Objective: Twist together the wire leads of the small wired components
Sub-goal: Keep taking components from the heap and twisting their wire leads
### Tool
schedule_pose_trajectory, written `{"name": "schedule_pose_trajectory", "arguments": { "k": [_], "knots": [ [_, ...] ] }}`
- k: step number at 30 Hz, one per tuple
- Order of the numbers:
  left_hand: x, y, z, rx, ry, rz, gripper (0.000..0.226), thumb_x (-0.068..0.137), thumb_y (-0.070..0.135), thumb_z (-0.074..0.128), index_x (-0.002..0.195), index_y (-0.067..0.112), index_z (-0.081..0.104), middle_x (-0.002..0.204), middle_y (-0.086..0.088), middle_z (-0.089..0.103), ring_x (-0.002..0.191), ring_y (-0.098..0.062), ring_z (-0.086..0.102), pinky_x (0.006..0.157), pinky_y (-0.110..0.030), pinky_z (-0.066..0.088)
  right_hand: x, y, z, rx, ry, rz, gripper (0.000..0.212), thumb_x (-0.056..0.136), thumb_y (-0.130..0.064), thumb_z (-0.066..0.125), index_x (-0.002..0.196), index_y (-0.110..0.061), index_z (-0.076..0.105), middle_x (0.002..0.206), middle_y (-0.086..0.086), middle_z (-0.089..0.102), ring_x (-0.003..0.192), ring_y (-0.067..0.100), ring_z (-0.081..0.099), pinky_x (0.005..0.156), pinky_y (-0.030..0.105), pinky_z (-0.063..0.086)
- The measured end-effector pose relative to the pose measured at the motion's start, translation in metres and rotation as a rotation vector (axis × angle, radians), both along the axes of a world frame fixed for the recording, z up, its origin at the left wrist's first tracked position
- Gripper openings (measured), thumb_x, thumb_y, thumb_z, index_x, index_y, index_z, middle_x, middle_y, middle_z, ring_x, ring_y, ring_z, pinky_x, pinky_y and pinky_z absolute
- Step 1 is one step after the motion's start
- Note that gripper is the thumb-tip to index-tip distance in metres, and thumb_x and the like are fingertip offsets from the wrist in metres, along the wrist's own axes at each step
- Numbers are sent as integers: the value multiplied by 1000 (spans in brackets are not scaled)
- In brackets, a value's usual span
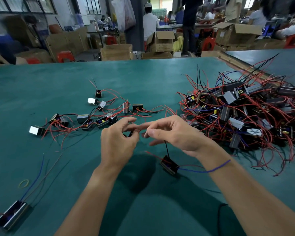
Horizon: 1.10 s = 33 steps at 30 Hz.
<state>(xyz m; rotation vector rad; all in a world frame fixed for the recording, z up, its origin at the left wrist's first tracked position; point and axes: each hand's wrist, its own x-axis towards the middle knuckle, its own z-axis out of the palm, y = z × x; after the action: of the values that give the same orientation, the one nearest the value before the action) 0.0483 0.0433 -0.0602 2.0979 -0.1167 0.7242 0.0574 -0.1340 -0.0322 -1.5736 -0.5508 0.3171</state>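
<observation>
Nearest of all, down below and left of the fingers, a long black-and-silver boxed component [10, 217] lies on the green-topped bench [143, 79], its blue wire [35, 178] running up toward the hands, with a yellow rubber band [23, 183] just beside that wire. Now the action: directly under the right hand [174, 133] sits the small black wired component [169, 165], tilted, and I can't tell whether it touches the bench. Its thin black lead [166, 148] climbs straight up and slips behind the right thumb, its long blue lead [206, 171] sweeps out across the right wrist, and a short red lead [152, 155] pokes toward the left hand [117, 145]. The right fingers [143, 127] are curled, thumb closing on forefinger, pinching that black lead. The left fingers [129, 119] curl in to meet them, almost tip to tip, thumb and fingers nipping a dark wire end [131, 133]; whether it belongs to the same lead, I can't tell. Just beyond the left fingers, a loose scatter of small black and silver components with red leads [92, 118] is spread on the bench. Beyond and right of the right fingers rises a big tangled heap of similar components with red, black and blue wires [245, 113]. Far past the bench edge: brown cardboard boxes [117, 51], red plastic stools [66, 56], and people at other benches, blurred.
</observation>
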Motion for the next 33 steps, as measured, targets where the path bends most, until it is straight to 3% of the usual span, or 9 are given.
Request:
{"name": "schedule_pose_trajectory", "arguments": {
  "k": [3,6,8,13,17,21,23,26,33],
  "knots": [
    [1,-4,0,-105,27,-61,18,87,10,66,101,18,73,78,12,74,74,1,70,71,-23,57,3,0,1,11,1,-128,18,94,-3,60,82,-8,72,121,8,68,111,14,65,83,34,60],
    [1,-6,0,-163,86,-110,17,95,18,60,87,30,69,69,11,74,67,-26,70,62,-43,60,5,0,0,-28,-13,-196,19,93,-5,61,79,-11,72,123,7,66,111,9,65,81,32,60],
    [1,-5,1,-172,86,-128,19,94,21,62,80,30,70,63,9,72,62,-36,67,57,-46,58,6,1,-1,-47,-19,-217,20,93,-6,62,78,-14,72,124,6,64,107,5,66,84,32,59],
    [1,-6,3,-163,93,-166,14,89,21,69,78,28,73,74,8,71,71,-12,67,68,-37,56,7,1,-3,-68,-27,-259,16,93,-7,62,81,-12,72,121,4,65,102,6,67,85,29,58],
    [0,-10,5,-250,229,-318,25,97,18,56,77,10,69,74,1,72,78,-29,69,77,-53,56,6,1,-2,-30,-7,-275,15,95,-5,59,87,-6,72,118,8,68,102,10,66,84,31,58],
    [-3,-11,5,-156,249,-415,27,100,19,50,79,15,65,65,-6,70,67,-45,60,64,-58,52,6,0,-1,26,39,-292,12,94,-5,60,90,-3,71,114,12,71,97,14,66,86,34,57],
    [-3,-11,3,-95,242,-413,22,100,21,50,86,20,67,64,-6,69,58,-40,55,52,-50,50,7,-2,-1,25,53,-298,12,93,-6,61,94,1,71,112,13,72,97,15,65,87,36,56],
    [-5,-12,6,-152,280,-461,25,100,18,51,100,38,66,65,-7,71,46,-17,52,42,-19,40,8,-4,-1,29,63,-293,12,93,-6,62,90,-4,73,102,9,74,97,15,64,84,35,56],
    [-8,-11,15,-344,499,-605,24,105,17,38,111,28,59,70,-11,72,45,-25,61,37,-20,43,8,-5,-1,42,41,-251,15,94,-8,61,86,-10,73,96,7,73,96,15,62,86,36,52]
  ]
}}
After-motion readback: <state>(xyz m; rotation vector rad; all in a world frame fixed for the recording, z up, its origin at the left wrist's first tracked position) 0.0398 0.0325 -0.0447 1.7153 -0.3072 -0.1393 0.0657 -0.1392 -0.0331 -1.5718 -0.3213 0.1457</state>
